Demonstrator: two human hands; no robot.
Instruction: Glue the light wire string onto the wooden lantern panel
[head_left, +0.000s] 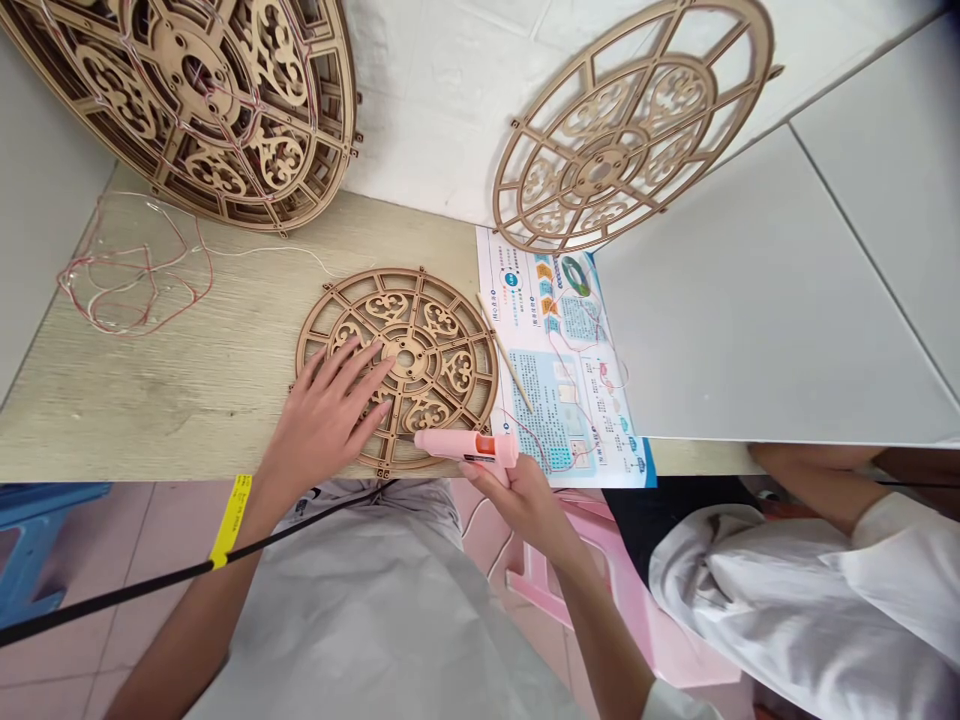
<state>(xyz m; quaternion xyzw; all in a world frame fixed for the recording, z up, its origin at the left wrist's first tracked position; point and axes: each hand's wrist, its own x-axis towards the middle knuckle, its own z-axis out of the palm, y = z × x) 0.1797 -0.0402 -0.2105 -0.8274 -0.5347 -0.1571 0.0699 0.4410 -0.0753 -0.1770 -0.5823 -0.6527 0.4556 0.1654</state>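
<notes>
Right hand (526,500) grips a pink glue gun (451,443) by its handle; left hand (322,410), fingers spread, rests on the openwork disc (421,362) lying flat on the table (247,370). Disc: probably light, stiff, fragile at the scrollwork; best held by the rim.

- We wear a loose pale-grey top (375,625), plain and softly creased.
- Our right sleeve (679,703), similarly pale, leaves the forearm (604,610) bare.
- Our grey lower garment (424,503) bears a small dark curved mark (316,493).
- Our left hand (326,412) and right hand (531,508) are ungloved.
- Across us runs a black cable (135,592), yellow-tagged (232,518), its print unreadable.
</notes>
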